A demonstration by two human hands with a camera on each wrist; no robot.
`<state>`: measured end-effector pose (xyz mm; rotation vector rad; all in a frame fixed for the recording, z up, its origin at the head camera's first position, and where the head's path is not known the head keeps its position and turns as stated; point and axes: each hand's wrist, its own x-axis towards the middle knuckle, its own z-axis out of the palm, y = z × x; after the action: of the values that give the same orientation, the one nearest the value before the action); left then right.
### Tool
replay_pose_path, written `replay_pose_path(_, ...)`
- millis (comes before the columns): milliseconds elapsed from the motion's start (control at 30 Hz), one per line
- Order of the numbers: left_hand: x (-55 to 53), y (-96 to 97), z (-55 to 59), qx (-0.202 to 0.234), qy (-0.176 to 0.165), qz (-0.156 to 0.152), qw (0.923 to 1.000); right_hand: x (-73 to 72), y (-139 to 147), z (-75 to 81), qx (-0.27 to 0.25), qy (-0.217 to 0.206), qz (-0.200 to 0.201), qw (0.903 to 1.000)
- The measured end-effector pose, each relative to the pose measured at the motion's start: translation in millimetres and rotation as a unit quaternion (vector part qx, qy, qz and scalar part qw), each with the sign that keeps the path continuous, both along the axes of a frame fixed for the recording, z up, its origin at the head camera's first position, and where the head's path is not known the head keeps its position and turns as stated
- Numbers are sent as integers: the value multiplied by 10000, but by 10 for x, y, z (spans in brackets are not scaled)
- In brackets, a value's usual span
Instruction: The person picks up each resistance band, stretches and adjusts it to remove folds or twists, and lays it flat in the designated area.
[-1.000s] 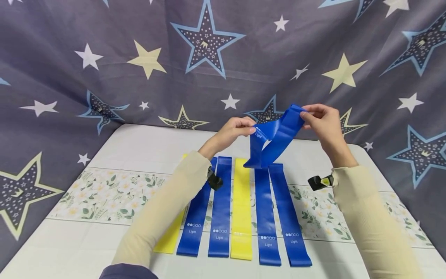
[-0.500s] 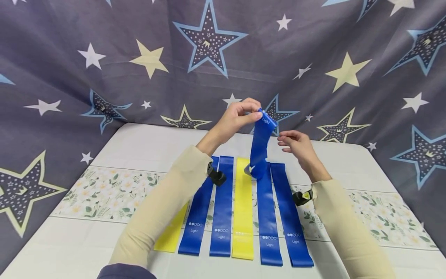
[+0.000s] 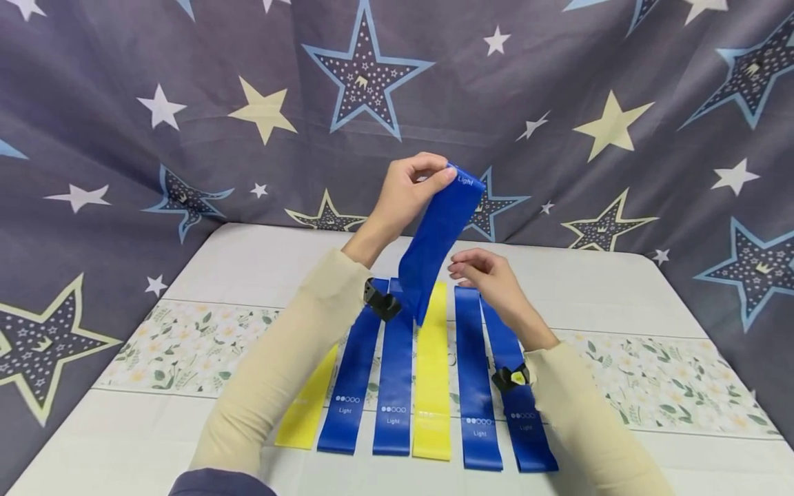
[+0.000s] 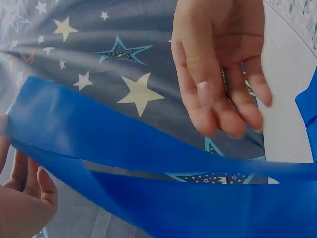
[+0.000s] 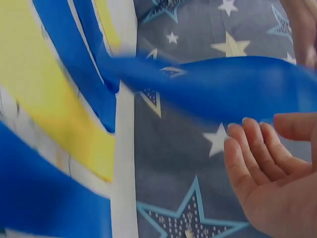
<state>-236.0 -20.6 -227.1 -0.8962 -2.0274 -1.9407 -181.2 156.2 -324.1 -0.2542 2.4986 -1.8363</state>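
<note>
My left hand (image 3: 404,196) pinches the top end of a blue resistance band (image 3: 442,231) marked "Light". The band hangs as a slanting loop above the table, its lower end in front of the flat blue and yellow bands. In the left wrist view the fingertips (image 4: 45,186) grip the end, and the loop (image 4: 124,144) gapes between its two layers. My right hand (image 3: 493,282) hovers to the right of the hanging band, fingers loosely bent and holding nothing. The right wrist view shows this hand (image 5: 277,183) palm up, close to the band's edge; whether it touches cannot be told.
Several flat bands lie side by side on the white table (image 3: 155,441): a yellow band (image 3: 432,386) amid blue bands (image 3: 392,372), and another yellow band (image 3: 307,406) at the left, partly behind my left sleeve. A star-patterned curtain (image 3: 471,96) stands behind the table.
My right hand has let go of the band's other end and moved left and lower. My left hand has risen, carrying the band up and to the left, so it now hangs from one end.
</note>
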Motion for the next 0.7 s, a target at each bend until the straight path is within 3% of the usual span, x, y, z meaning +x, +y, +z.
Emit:
replay_pose_path(167, 2, 1, 27, 241, -41, 185, 9995, 56, -140, -88, 120, -78, 375, 9992)
replay_pose_path(467, 28, 23, 105, 417, -122, 221, 9988, -27, -181, -306, 670, 234, -314, 9970)
replay_pose_path(700, 44, 24, 136, 477, -105, 215, 9986, -33, -249, -427, 1224, 332, 145, 9918)
